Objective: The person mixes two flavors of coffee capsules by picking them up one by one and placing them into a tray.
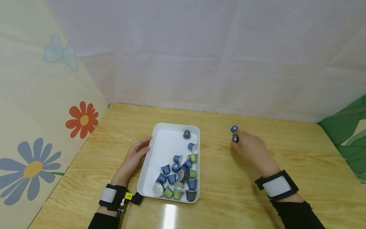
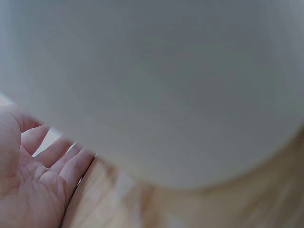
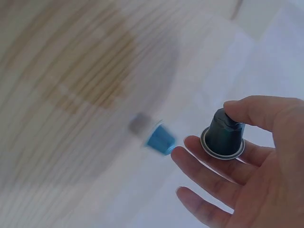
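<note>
My left hand (image 1: 135, 156) rests against the left rim of a white tray (image 1: 154, 159), its fingers loosely extended. In the left wrist view the tray wall (image 2: 166, 95) hides much of the scene, while the palm and fingers of the left hand (image 2: 42, 175) show at lower left. On the right, my right hand (image 1: 253, 149) pinches a dark coffee capsule (image 3: 224, 135) between thumb and fingers, above the table. Just beyond the fingertips a blue coffee capsule (image 1: 234, 128) is on the table; the right wrist view shows this blue capsule (image 3: 161, 140) apart from the hand.
Blue, green and dark capsules crowd the tray's near right part, among them a green capsule (image 1: 178, 193). One dark grey capsule (image 1: 186, 135) stands at the tray's far right corner. A wooden table (image 1: 217, 190) meets a white cloth (image 1: 177, 79) at the back.
</note>
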The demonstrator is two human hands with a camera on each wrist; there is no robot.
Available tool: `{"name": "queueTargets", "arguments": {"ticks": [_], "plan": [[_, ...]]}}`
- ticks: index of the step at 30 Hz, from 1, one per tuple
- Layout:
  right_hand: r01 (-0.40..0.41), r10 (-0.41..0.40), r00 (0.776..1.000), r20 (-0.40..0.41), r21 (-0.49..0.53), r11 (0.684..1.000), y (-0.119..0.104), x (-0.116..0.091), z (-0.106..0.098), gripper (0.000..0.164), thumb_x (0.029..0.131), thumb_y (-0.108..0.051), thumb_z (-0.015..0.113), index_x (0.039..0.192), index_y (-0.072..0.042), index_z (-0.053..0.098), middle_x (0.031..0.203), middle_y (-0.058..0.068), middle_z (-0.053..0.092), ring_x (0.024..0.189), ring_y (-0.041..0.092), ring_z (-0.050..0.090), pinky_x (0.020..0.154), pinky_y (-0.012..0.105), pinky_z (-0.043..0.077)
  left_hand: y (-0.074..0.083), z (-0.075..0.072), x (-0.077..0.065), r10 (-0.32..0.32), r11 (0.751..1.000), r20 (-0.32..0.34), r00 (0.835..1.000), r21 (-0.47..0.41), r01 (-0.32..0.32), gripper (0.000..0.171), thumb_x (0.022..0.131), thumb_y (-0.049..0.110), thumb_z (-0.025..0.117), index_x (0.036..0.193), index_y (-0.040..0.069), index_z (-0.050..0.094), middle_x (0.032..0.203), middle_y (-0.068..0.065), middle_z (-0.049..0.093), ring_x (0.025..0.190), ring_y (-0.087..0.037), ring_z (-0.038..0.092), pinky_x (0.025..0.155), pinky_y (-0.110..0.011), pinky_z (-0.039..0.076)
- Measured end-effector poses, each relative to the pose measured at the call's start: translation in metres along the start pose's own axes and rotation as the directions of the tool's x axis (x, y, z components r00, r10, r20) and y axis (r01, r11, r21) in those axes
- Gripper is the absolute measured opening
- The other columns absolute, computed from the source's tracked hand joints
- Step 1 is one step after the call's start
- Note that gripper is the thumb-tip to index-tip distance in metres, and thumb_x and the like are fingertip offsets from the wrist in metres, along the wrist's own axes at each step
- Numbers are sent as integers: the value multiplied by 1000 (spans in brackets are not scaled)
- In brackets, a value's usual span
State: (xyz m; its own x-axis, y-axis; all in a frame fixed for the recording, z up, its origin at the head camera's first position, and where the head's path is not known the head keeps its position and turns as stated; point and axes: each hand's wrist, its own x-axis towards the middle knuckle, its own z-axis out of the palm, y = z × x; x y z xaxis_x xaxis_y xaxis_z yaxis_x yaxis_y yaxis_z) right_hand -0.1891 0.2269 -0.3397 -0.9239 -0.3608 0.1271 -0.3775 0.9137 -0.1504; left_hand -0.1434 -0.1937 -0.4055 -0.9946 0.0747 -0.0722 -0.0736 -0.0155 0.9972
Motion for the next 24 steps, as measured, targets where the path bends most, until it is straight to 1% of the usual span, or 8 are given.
{"name": "queueTargets", "arguments": {"ticks": [4,6,9,12,16,19,22,24], "plan": [[32,-31,999,-31,27,999,-21,-6,-1,29,92,-12,67,113,7,61,99,20,68,78,30,67,61,44,54,-3,0,0,6,1000,-1,1000,-4,-6,45,101,7,53,145,-2,45,150,-17,44,135,-29,42,96,-19,45],[40,-39,998,-39,38,998,-32,-8,-1,32,91,-13,70,115,6,61,105,21,68,85,34,68,66,46,55,-3,0,0,7,1000,1,1000,3,-7,45,102,8,53,145,-2,45,150,-17,44,135,-29,42,96,-19,45],[41,-39,998,-57,48,998,-46,-10,-1,35,90,-14,71,117,5,61,109,20,68,92,36,67,73,50,55,-3,0,0,8,1000,3,1000,-1,-8,45,102,8,53,145,-2,45,150,-18,44,135,-29,42,96,-19,45],[49,-44,995,-88,46,998,-57,-11,-2,36,89,-15,73,118,5,62,108,20,68,89,35,67,73,49,55,-2,0,1,3,1000,-1,1000,1,-3,45,102,8,53,145,-1,45,150,-17,44,135,-28,42,96,-19,45],[68,-62,990,-128,37,997,-69,-14,-4,36,88,-15,75,116,3,63,99,16,69,78,29,66,66,44,54,-1,0,1,-1,1000,-4,1000,9,1,45,102,8,53,145,-1,46,150,-16,44,136,-28,42,96,-19,45],[77,-71,986,-154,33,996,-74,-15,-5,35,87,-15,76,115,3,63,96,15,69,73,26,65,63,42,54,-1,0,1,0,1000,-1,1000,6,0,45,102,8,52,145,-1,45,150,-17,43,136,-28,41,96,-19,44],[81,-74,983,-166,34,996,-78,-17,-7,36,87,-16,77,115,2,64,95,13,69,73,26,65,63,42,54,-1,0,1,-3,1000,0,1000,1,3,45,102,8,53,145,-2,45,150,-17,43,136,-28,41,96,-19,45],[82,-76,983,-165,30,996,-81,-18,-8,36,86,-17,78,115,1,65,96,13,70,76,26,66,65,42,55,-1,0,1,-7,1000,-2,1000,0,7,45,102,8,53,145,-1,45,150,-16,43,136,-28,41,96,-19,45]]}}
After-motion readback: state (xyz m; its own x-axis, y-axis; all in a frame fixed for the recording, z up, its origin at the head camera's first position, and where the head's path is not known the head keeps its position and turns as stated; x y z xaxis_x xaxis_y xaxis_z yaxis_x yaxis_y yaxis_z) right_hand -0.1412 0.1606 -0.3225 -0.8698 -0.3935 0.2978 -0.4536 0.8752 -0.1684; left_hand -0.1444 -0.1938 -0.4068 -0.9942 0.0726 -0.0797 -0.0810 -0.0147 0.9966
